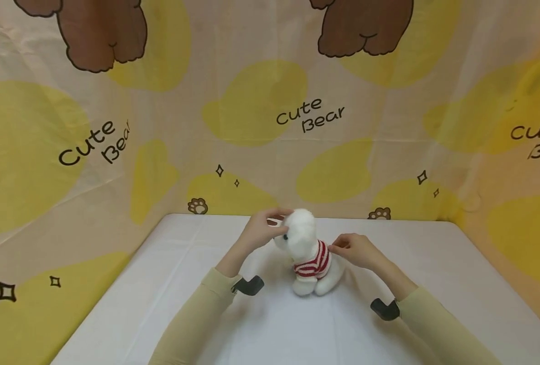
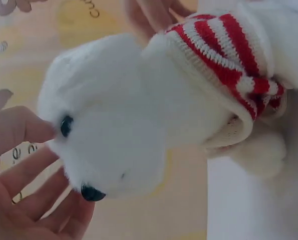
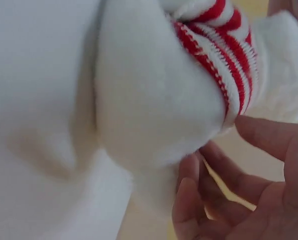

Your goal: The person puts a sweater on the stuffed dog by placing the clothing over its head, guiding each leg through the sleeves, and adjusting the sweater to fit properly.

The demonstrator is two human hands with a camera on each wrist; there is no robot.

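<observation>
A white plush toy (image 1: pixel 310 253) in a red-and-white striped sweater (image 1: pixel 316 263) sits upright near the middle of the white table (image 1: pixel 434 263), facing left. My left hand (image 1: pixel 276 224) holds its head, fingers over the top and thumb by the face. In the left wrist view the thumb (image 2: pixel 23 131) touches beside the plush toy's (image 2: pixel 118 130) black eye, with the other fingers curved under the muzzle. My right hand (image 1: pixel 338 247) pinches the toy's back at the sweater's hem. The right wrist view shows its thumb (image 3: pixel 269 135) at the sweater (image 3: pixel 214 65) edge and curled fingers below.
A cloth backdrop (image 1: pixel 114 152) printed with brown bears, yellow hearts and "Cute Bear" hangs behind and on both sides of the table. Black wrist mounts (image 1: pixel 249 285) (image 1: pixel 384 309) sit on both sleeves. The table's far edge runs just behind the toy.
</observation>
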